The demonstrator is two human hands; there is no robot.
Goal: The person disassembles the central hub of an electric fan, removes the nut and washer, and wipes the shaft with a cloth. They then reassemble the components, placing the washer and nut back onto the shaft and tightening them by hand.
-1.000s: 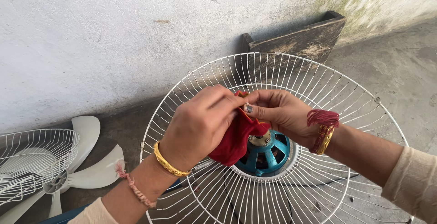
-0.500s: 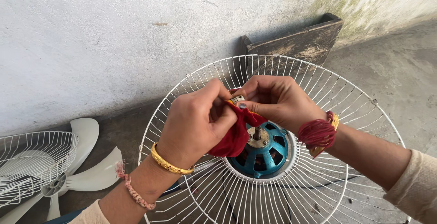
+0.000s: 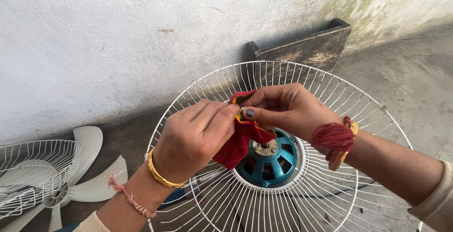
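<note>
A white wire fan guard point(image 3: 377, 114) faces me, with a blue motor hub point(image 3: 283, 159) and its metal shaft at the centre. My left hand point(image 3: 196, 137) and my right hand point(image 3: 288, 109) meet just above the hub. Both pinch a red cloth point(image 3: 238, 142) that hangs down over the hub's left side. A small metal part shows between the fingertips; I cannot tell what it is. My left wrist wears a gold bangle, my right wrist a red thread band.
A second white wire guard point(image 3: 33, 170) and a white fan blade point(image 3: 89, 166) lie on the concrete floor at the left. A dark wooden plank point(image 3: 311, 48) leans on the whitewashed wall behind the fan.
Both hands have lifted slightly off the hub with the red cloth, and the blue hub and shaft show more.
</note>
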